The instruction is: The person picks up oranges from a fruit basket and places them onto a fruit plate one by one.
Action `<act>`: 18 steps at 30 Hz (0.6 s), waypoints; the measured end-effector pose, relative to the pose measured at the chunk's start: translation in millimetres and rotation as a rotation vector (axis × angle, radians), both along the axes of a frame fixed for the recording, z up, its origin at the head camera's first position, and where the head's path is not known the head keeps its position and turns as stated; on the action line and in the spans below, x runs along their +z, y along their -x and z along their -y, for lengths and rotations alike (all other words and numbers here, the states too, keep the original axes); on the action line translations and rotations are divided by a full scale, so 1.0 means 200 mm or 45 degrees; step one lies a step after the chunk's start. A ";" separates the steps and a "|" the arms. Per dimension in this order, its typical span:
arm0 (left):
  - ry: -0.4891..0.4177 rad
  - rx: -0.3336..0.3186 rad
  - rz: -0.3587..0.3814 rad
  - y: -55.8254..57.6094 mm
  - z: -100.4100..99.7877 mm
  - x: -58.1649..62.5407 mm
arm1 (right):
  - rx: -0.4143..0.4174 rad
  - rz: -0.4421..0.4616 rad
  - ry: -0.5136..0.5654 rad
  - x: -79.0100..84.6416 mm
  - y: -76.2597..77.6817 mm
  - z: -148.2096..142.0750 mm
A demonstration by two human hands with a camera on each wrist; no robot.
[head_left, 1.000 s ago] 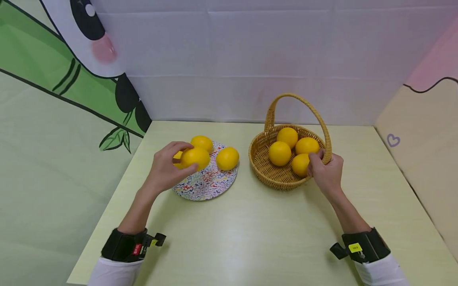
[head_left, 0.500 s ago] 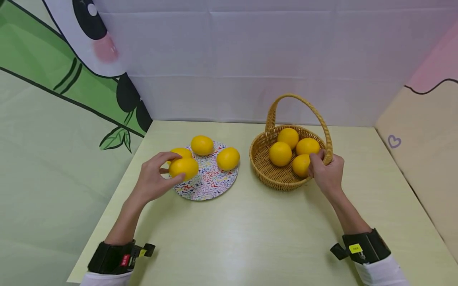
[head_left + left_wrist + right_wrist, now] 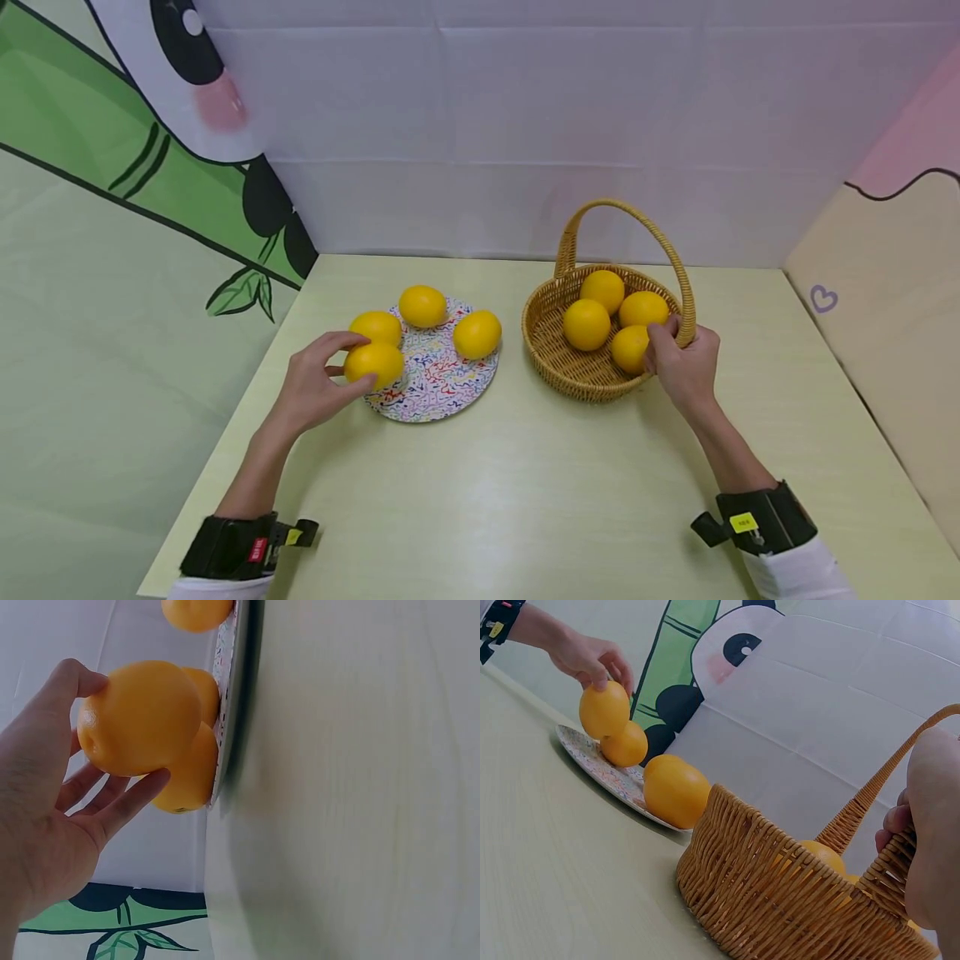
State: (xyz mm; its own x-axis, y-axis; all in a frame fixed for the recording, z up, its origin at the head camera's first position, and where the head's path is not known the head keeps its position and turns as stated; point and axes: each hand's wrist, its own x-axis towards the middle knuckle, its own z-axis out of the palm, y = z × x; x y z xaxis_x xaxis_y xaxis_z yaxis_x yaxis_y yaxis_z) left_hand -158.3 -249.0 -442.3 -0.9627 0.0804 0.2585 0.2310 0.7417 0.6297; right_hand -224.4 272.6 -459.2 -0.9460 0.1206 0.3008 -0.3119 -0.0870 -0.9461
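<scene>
My left hand pinches an orange between thumb and fingers over the left part of a round patterned plate. In the left wrist view, the held orange is raised off the plate, with another orange behind it. Three oranges sit on the plate, among them a right one and a back one. My right hand grips the base of the handle of a wicker basket. Several oranges, such as a front-left one, lie inside the basket.
Both things stand on a pale wooden table, the basket to the right of the plate. A printed cloth backdrop rises behind the table's back edge. Black straps with small cameras circle the wrists.
My left hand has moved left and toward me with the pinched orange, lowering over the plate's left side. The right hand and basket have stayed in place.
</scene>
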 end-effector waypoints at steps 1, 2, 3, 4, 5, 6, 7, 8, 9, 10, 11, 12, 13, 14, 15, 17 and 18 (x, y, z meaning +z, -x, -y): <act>-0.001 0.005 0.006 0.00 0.00 -0.01 | 0.001 0.000 0.004 0.00 0.00 0.00; -0.003 0.007 0.010 0.00 0.01 -0.01 | 0.002 -0.002 0.007 0.00 0.00 0.00; -0.007 0.010 0.015 0.00 0.01 -0.02 | 0.000 -0.003 0.005 0.00 0.00 0.00; -0.012 0.010 0.018 0.01 0.01 -0.02 | -0.001 -0.005 0.004 0.00 0.00 0.00; -0.016 0.011 0.020 0.01 0.02 -0.03 | -0.002 -0.005 0.003 0.00 0.00 0.00; -0.020 0.012 0.022 0.01 0.02 -0.04 | -0.003 -0.004 0.001 0.00 0.00 0.00; -0.024 0.013 0.023 0.02 0.03 -0.04 | -0.003 -0.005 0.001 0.00 0.00 0.00; -0.028 0.014 0.025 0.02 0.03 -0.05 | -0.002 -0.004 0.002 0.00 0.00 0.00; -0.031 0.014 0.028 0.02 0.04 -0.05 | -0.002 -0.004 0.000 0.00 0.00 0.00; -0.032 0.015 0.031 0.03 0.04 -0.06 | -0.001 -0.003 0.001 0.00 0.00 0.00; -0.032 0.016 0.035 0.03 0.05 -0.07 | 0.000 -0.002 0.003 0.00 0.00 0.00; -0.033 0.016 0.040 0.04 0.05 -0.07 | -0.001 -0.001 0.003 0.00 0.00 0.00; -0.034 0.015 0.045 0.04 0.06 -0.08 | -0.001 0.000 0.003 0.00 0.00 0.00; -0.036 0.013 0.050 0.04 0.06 -0.09 | -0.001 0.001 0.004 0.00 0.00 0.00; -0.041 0.010 0.055 0.05 0.07 -0.09 | -0.002 0.001 0.004 0.00 0.00 0.00; -0.049 0.007 0.068 0.05 0.08 -0.10 | -0.003 -0.001 0.007 0.00 0.00 0.00; -0.056 0.006 0.076 0.06 0.08 -0.11 | -0.005 -0.002 0.008 0.00 0.01 0.00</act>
State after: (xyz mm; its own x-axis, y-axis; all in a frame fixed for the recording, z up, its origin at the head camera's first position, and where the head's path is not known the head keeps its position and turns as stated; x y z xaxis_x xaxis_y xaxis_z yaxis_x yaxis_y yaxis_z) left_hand -170.3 -265.8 -464.2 -0.9769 0.0660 0.2034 0.1886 0.7139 0.6743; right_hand -225.5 272.3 -459.6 -0.9450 0.1262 0.3016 -0.3139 -0.0914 -0.9451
